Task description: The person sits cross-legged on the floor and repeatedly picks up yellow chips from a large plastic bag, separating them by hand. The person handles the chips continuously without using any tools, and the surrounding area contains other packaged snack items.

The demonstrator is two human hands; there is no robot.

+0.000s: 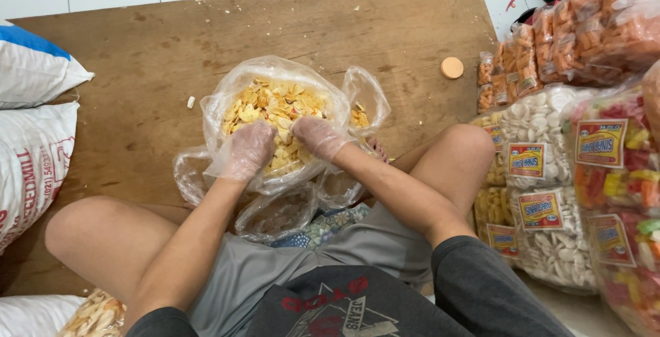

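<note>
Your clear, crinkly plastic bag (pixel 275 79) of pale yellow, flaky chips (pixel 275 107) sits on the scuffed brown wooden board (pixel 137 55) between your knees. Both hands wear thin, filmy gloves. Your left hand (pixel 246 150) curls loosely over the bag's near wall, and your right hand (pixel 320 138) presses half-closed into the chips.

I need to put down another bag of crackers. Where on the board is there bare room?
Bare board lies between the white sacks and the open bag, and behind it toward the orange disc. The right side is crowded with packed snack bags.
</note>
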